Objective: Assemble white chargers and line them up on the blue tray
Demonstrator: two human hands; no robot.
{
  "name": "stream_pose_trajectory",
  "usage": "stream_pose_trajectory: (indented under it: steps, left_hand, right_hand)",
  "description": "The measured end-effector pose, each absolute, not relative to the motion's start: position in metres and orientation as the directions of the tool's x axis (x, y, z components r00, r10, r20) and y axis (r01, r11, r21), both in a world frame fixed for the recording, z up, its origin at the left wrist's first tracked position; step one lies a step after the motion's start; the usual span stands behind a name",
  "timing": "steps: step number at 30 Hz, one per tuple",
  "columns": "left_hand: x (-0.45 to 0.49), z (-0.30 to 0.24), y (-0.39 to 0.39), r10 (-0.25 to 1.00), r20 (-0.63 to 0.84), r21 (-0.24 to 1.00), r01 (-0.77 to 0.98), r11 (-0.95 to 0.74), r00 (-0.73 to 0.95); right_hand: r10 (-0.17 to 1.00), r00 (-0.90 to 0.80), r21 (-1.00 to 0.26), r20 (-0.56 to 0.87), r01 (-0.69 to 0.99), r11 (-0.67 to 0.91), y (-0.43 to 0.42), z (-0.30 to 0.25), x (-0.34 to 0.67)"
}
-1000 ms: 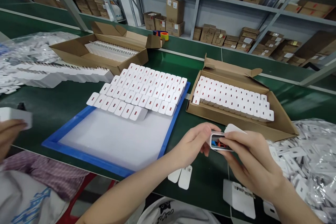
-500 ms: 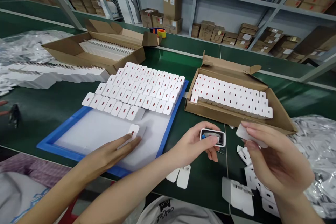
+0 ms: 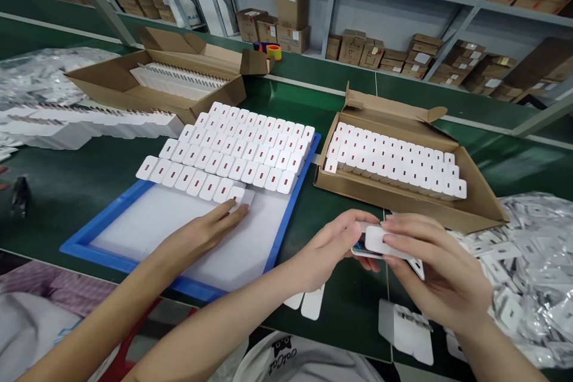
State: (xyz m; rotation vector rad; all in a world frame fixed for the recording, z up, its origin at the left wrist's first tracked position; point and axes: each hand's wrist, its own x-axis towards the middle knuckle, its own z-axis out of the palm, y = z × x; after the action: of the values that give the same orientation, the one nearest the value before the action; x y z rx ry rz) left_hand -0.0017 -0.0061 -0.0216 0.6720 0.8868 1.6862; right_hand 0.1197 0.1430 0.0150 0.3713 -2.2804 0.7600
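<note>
My left hand (image 3: pixel 329 248) is closed round a small white charger body (image 3: pixel 359 248), held over the green table just in front of the right carton. My right hand (image 3: pixel 436 277) has its fingers closed on a white cover (image 3: pixel 380 240) and presses it flat on top of that body. Left of my arms, another person's hand (image 3: pixel 203 233) lies on the blue-rimmed tray (image 3: pixel 286 215). Its fingertips touch a white charger (image 3: pixel 237 194) at the end of the front row of chargers (image 3: pixel 233 152).
An open carton (image 3: pixel 474 209) with rows of white chargers stands behind my hands. A second open carton (image 3: pixel 111 80) sits at the back left. Crumpled plastic bags (image 3: pixel 528 262) are heaped at the right. Loose white covers (image 3: pixel 313 304) lie near the table's front edge.
My right hand has brought the white cover back onto the charger body in my left hand. The other person's hand has slid a charger up the tray to the front row.
</note>
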Motion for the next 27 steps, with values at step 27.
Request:
stream_pose_trajectory:
  steps: [27]
  left_hand:
    - [0.000, -0.022, -0.012, 0.875, 0.211, 0.971, -0.012, -0.240, -0.435]
  right_hand:
    - [0.403, -0.879, -0.943, 0.255, -0.134, 0.305, 0.127, 0.010, 0.114]
